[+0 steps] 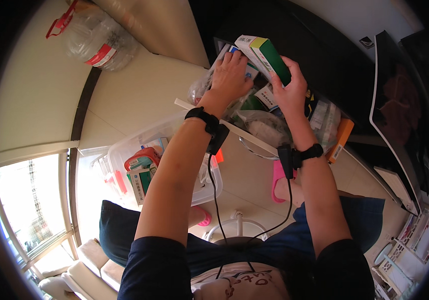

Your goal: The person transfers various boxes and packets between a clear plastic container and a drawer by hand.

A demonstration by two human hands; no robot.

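Note:
My right hand [289, 86] grips a green and white cardboard medicine box [261, 56], thumb on the near side and fingers behind it. The box is tilted above an open drawer [252, 137] packed with boxes and plastic bags. To its left, my left hand [231, 75] reaches into the drawer with its fingers bent down over boxes at the back; whether it grips one cannot be told. Between the hands lies a small white box [267, 96]. Nearer to me is a clear plastic bag [265, 125] with pale contents. An orange box [340, 140] stands at the drawer's right end.
A clear plastic bin [203, 197] with medicine boxes [139, 185] and a red pouch [143, 155] stands on the floor at the left. A large plastic bottle [102, 45] with a red handle is beyond it. Black cables [214, 195] hang from both wrist devices.

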